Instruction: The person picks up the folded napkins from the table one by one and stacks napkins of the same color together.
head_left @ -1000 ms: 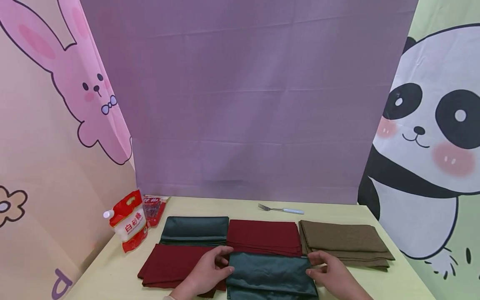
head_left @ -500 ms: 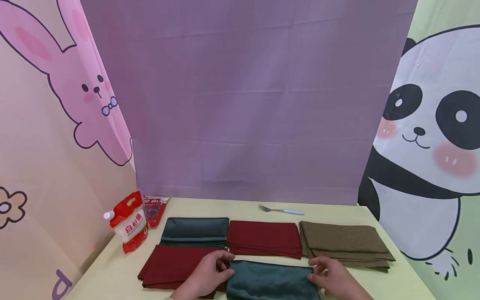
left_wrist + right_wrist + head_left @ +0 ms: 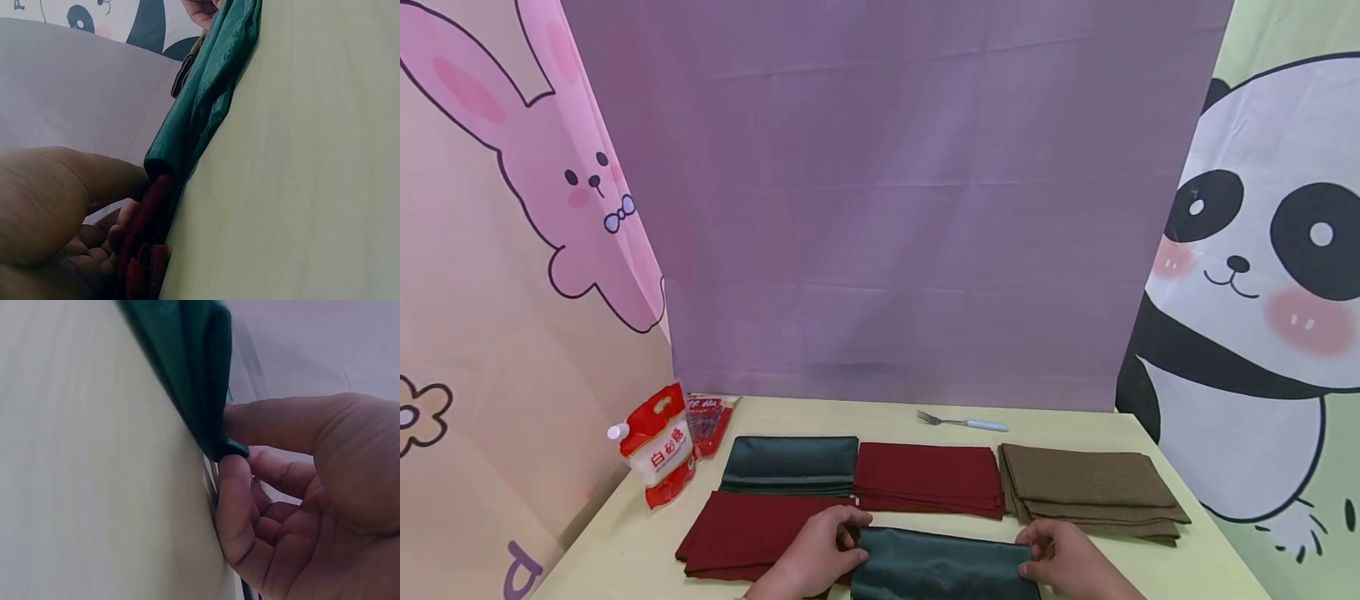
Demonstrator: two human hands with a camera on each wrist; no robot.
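Note:
A folded dark green satiny cloth lies at the front of the table, its lower part cut off by the frame. At its far left corner is my left hand, thumb and fingers bent about the edge. My right hand pinches the far right corner. In the right wrist view, thumb and fingertip close on the end of the green cloth. The left wrist view has the thumb against the green cloth, with a folded dark red cloth beside the curled fingers.
Behind lie another dark green cloth, a dark red one and brown folded cloths. A red cloth sits left of the near one. Farther back are a fork, a spouted bag and a red packet.
The near green cloth's far edge has come toward me, widening the strip of table behind it. Its top looks smoother. Both hands have shifted slightly nearer with it.

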